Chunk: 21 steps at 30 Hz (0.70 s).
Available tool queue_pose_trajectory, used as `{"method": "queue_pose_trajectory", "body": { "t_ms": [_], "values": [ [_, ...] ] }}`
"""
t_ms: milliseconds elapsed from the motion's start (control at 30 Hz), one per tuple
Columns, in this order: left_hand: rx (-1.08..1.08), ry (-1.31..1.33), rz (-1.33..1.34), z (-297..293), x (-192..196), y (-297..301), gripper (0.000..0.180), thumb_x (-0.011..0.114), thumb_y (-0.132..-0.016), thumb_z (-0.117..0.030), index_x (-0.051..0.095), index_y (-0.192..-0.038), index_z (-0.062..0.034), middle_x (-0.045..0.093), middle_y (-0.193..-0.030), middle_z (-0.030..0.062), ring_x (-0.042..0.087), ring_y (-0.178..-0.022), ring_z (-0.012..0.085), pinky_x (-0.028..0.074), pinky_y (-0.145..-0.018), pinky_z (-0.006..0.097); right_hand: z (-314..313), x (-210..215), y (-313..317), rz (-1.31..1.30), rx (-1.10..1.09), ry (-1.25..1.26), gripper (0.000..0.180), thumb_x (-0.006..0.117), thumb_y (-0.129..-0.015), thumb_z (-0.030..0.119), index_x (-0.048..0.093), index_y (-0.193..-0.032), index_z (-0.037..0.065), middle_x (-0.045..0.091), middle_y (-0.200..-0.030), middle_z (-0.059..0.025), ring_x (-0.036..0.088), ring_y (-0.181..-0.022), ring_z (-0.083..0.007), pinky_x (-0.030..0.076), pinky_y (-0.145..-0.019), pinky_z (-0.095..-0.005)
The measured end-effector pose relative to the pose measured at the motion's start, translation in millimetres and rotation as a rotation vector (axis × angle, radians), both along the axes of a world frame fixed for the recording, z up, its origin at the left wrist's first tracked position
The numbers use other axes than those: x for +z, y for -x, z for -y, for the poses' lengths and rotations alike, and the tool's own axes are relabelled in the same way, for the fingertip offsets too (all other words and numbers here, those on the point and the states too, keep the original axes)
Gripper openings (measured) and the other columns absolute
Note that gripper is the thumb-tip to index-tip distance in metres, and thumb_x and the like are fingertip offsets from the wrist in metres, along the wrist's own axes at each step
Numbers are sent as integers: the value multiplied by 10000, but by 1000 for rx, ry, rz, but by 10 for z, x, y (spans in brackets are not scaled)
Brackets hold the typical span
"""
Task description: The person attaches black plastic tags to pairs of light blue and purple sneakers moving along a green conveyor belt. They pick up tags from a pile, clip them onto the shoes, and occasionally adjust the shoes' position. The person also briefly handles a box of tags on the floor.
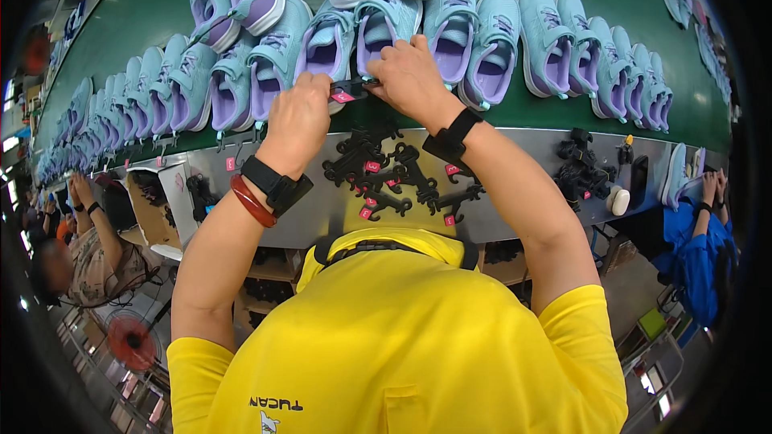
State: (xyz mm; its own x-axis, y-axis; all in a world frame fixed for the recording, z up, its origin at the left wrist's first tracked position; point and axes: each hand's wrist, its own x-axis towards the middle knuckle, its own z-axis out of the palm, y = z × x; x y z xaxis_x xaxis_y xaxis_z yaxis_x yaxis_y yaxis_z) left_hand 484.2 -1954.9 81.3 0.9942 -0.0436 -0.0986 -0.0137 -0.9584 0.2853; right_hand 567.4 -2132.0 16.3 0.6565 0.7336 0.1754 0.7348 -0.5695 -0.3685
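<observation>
Between my two hands is a black plastic shoe hanger (351,90) with a small pink sticker. My left hand (301,119) is closed on its left end, while my right hand (408,82) pinches its right end. The hanger is just in front of the heels of a light-blue shoe with purple lining (323,48) and a matching shoe (379,30). My right fingers hide part of the second shoe's heel. Below my hands, several loose black hangers (378,165) with pink stickers lie in a heap on the metal ledge (322,217).
Rows of similar shoes (498,40) stand along the green belt (474,124), some stacked on others. More hangers (581,162), a dark phone-like object (638,177) and an open carton (149,201) are along the ledge. Other people work at far left and right, one in a blue top (698,249).
</observation>
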Motion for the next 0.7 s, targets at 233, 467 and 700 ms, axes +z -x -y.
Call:
{"method": "queue_pose_trajectory", "body": {
  "t_ms": [233, 467, 700],
  "values": [
    [-59, 84, 31, 11, -157, 72, 90, 553, -853, -134, 569, -859, -47, 595, -849, 172, 606, -675, 396, 491, -594, 472, 109, -132, 48, 13, 35, -76, 229, 718, -731, 331, 629, -800, 131, 583, -775, -43, 558, -797, -244, 352, -799, -398],
    [-108, -68, 128, -82, 63, -133, 56, 556, -837, -140, 580, -838, -90, 606, -807, 126, 612, -634, 342, 488, -541, 435, 6, 42, -137, -9, 104, -8, 210, 692, -766, 346, 657, -740, 141, 610, -706, -52, 590, -777, -249, 364, -778, -404],
    [-60, 187, 2, 25, 3, -37, 245, 597, -801, 3, 621, -1030, -80, 613, -994, 66, 620, -805, 324, 495, -680, 370, 127, 39, -157, -89, 144, 39, 186, 705, -761, 301, 655, -838, 139, 624, -806, -49, 581, -856, -252, 362, -833, -408]
  ]
}}
